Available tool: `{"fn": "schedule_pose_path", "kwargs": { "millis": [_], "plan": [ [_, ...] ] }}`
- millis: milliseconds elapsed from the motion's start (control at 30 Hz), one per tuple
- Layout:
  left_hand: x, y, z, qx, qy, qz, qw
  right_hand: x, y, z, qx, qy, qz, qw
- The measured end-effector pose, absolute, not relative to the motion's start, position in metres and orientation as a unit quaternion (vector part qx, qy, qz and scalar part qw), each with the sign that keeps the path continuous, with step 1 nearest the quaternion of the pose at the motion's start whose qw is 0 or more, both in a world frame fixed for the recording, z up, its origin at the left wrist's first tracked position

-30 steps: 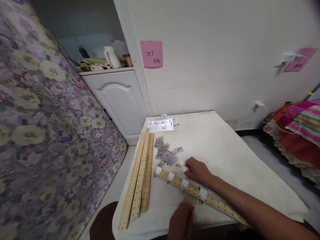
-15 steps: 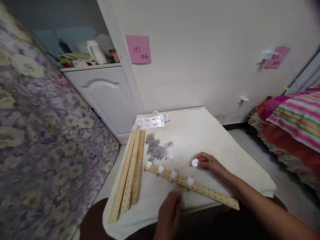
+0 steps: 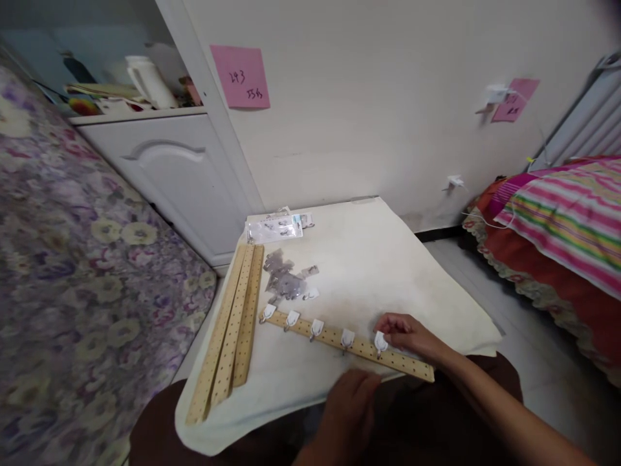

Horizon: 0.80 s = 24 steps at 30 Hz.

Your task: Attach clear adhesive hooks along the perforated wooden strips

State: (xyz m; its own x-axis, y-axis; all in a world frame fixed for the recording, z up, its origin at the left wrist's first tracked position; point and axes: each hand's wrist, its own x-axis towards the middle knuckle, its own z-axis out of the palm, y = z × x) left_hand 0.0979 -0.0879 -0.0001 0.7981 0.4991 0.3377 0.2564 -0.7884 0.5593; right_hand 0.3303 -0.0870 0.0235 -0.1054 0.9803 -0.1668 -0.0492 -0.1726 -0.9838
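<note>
A perforated wooden strip point(image 3: 334, 338) lies slantwise near the front of the white table point(image 3: 388, 259), with several white adhesive hooks stuck along it. My right hand point(image 3: 405, 333) pinches a white hook point(image 3: 381, 342) and presses it onto the strip, right of the others. My left hand point(image 3: 347, 408) rests at the table's front edge just below the strip, fingers curled; I cannot see anything in it. A pile of loose hooks point(image 3: 286, 283) lies behind the strip.
Three more wooden strips point(image 3: 228, 330) lie side by side along the table's left edge. A clear hook packet point(image 3: 274, 228) sits at the back left corner. A flowered mattress point(image 3: 72, 259) stands to the left, a bed with striped bedding point(image 3: 567, 220) to the right.
My right hand took a white hook from the pile, carried it right and brought it down onto the strip. The view swung to the right.
</note>
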Motion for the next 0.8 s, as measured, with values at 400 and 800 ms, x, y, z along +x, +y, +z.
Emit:
{"fn": "schedule_pose_path", "kwargs": {
  "millis": [400,800],
  "plan": [
    [0.106,-0.084,-0.008,0.898,0.224,0.264,0.271,0.327,-0.091,0.029,-0.509,-0.497,0.57,0.411],
    [0.11,-0.082,-0.018,0.898,0.241,0.259,0.262,0.327,-0.09,0.026,-0.522,-0.52,0.551,0.392]
  ]
}}
